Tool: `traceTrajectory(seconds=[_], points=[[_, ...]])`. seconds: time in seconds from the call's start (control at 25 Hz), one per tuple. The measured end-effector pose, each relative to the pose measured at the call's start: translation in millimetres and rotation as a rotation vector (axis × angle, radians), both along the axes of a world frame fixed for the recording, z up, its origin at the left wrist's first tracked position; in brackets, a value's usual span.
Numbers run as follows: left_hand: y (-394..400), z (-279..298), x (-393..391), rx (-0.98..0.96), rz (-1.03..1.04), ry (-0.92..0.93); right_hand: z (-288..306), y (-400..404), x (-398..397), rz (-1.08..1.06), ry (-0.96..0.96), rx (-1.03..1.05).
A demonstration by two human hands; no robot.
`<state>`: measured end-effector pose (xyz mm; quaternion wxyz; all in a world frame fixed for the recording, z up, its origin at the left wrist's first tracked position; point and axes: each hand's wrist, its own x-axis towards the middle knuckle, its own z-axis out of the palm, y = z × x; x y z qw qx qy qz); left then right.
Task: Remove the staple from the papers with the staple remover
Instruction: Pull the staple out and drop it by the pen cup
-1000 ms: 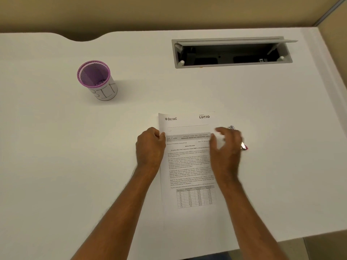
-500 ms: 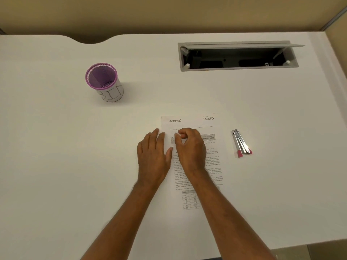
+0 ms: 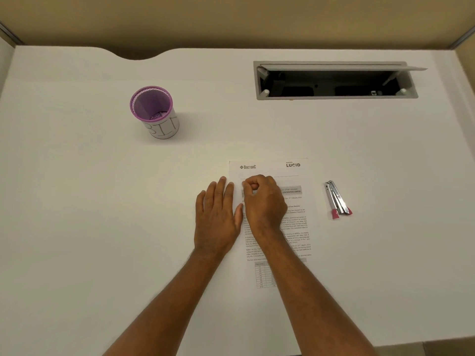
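The printed papers lie flat on the white desk in front of me. My left hand rests flat on their left edge, fingers stretched out, holding nothing. My right hand sits on the upper left part of the top sheet. Its thumb and forefinger are pinched together at the paper. Anything between the fingertips is too small to see, and no staple shows. The metal staple remover with pink handle tips lies on the desk to the right of the papers, untouched.
A purple mesh cup labelled BIN stands at the back left. An open grey cable hatch is set into the desk at the back right. The desk's front edge runs below my right forearm.
My right hand left the staple remover on the desk and crossed to the upper left of the papers, where it pinched shut. My left hand flattened out.
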<state>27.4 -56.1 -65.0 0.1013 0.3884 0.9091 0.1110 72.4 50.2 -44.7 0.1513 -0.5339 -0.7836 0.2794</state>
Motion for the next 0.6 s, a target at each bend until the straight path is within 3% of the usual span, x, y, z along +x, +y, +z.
traceTrajectory(seconds=[0.36, 0.6], points=[[-0.7, -4.4, -1.1, 0.032, 0.003, 0.042, 1.9, 8.7, 18.8, 0.162, 0.1, 0.033], [-1.6, -6.4, -0.9, 0.038, -0.002, 0.053, 4.4, 36.2, 23.8, 0.488, 0.044, 0.039]])
